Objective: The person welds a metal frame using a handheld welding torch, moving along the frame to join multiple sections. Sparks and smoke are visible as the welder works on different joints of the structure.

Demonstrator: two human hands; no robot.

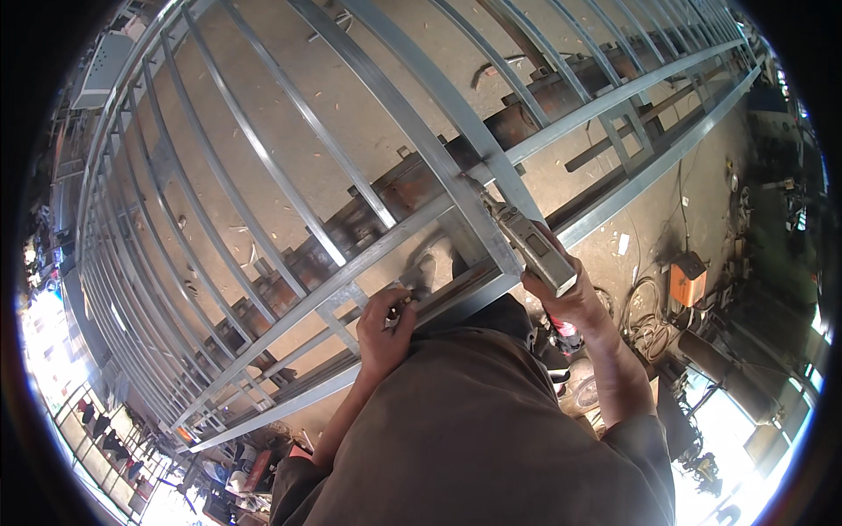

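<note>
My right hand (pixel 574 294) is closed round a grey, boxy hand tool (pixel 539 254) with a small dark window on its side and a narrow front end. That front end lies over or against a wide upright tube of the metal frame (pixel 421 131); contact is hard to tell. My left hand (pixel 386 329) is closed with fingertips pinched together, just above the frame's near rails. Something small and dark shows at its fingers, too small to name. The frame is of silvery square tubes, with many parallel bars between long rails.
A rusty dark beam (pixel 395 197) runs beneath the frame. To the right, an orange box (pixel 688 285) stands beside coiled cables (pixel 647 324) and a long dark cylinder (pixel 728 377). A red-and-white object (pixel 566 335) shows below my right hand. Small scraps lie on the concrete floor (pixel 289 158).
</note>
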